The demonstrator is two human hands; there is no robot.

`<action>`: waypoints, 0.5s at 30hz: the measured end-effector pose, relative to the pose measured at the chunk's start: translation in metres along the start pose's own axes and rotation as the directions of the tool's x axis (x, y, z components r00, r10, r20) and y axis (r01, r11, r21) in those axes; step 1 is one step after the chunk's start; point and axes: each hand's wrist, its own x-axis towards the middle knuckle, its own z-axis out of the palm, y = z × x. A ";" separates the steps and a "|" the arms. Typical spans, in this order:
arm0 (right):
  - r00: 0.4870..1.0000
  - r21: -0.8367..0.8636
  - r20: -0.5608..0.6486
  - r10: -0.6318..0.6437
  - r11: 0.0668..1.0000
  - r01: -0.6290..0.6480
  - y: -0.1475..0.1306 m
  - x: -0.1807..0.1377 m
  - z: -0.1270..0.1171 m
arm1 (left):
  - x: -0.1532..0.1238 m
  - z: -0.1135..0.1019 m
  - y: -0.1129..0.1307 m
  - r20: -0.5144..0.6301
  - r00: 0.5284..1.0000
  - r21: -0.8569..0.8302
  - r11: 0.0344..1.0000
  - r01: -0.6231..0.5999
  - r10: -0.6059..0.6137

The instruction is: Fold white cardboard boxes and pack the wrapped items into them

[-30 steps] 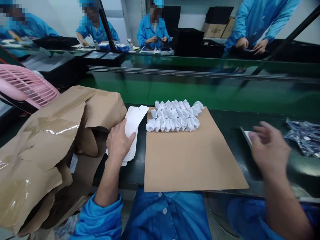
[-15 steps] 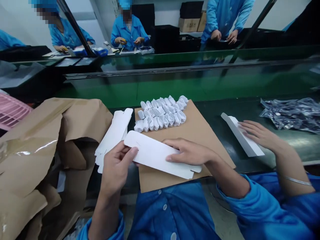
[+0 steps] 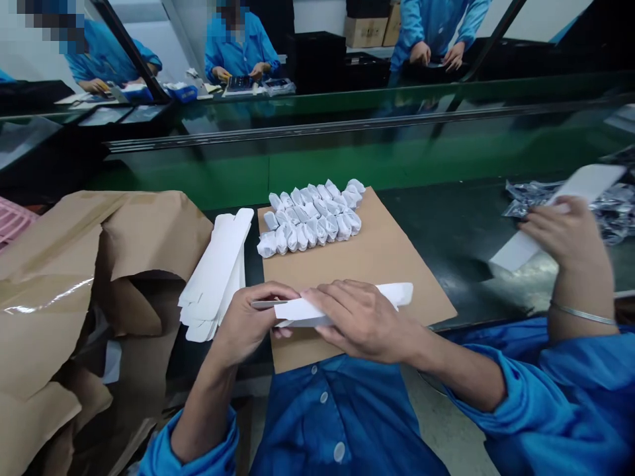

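Observation:
Between my hands is a white cardboard box blank (image 3: 300, 309), now partly folded and held over the brown cardboard sheet (image 3: 391, 254). My left hand (image 3: 252, 324) grips its left end, thumb and fingers around the edges. Around its middle and right part, my right hand (image 3: 360, 317) is closed, fingers over the top; part of the box is hidden under it. To the left lies a stack of flat white box blanks (image 3: 215, 271). Small white wrapped pieces (image 3: 310, 221) stand in rows at the back of the sheet.
At right, a co-worker's hand (image 3: 565, 231) holds another white box (image 3: 520, 251) near clear plastic bags (image 3: 523, 195). Torn brown paper packaging (image 3: 54, 277) fills the left side. A green conveyor edge (image 3: 223, 168) runs behind; people in blue work across it.
The blank in my hands went from flat to partly folded, and my right hand closed over it. The co-worker's hand lifted the other box from the table.

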 end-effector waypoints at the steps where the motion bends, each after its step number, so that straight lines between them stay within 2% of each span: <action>1: 1.000 -0.032 -0.008 0.001 0.999 -0.001 0.001 -0.001 -0.001 | 0.000 -0.001 -0.001 -0.020 1.000 -0.003 1.000 0.002 -0.002; 4: 0.999 -0.153 -0.031 0.044 0.987 -0.048 0.008 -0.012 -0.001 | -0.003 -0.010 -0.007 -0.178 0.984 -0.032 0.999 -0.028 0.021; 7: 0.983 -0.074 -0.111 0.149 0.985 -0.157 0.017 -0.028 0.009 | -0.005 -0.007 -0.016 -0.344 0.935 -0.154 0.978 -0.141 0.080; 9: 0.927 0.033 -0.258 0.273 0.961 -0.273 0.016 -0.036 0.023 | -0.008 0.016 -0.023 -0.471 0.856 -0.177 0.928 -0.328 0.213; 11: 0.833 0.101 -0.415 0.366 0.928 -0.358 0.005 -0.037 0.040 | -0.011 0.051 -0.030 -0.594 0.711 -0.089 0.848 -0.522 0.376; 13: 0.780 0.138 -0.499 0.377 0.923 -0.358 -0.013 -0.033 0.058 | -0.014 0.085 -0.035 -0.609 0.683 -0.036 0.845 -0.533 0.404; 15: 0.770 0.154 -0.510 0.383 0.922 -0.356 -0.033 -0.029 0.068 | -0.012 0.105 -0.036 -0.605 0.700 -0.007 0.876 -0.482 0.381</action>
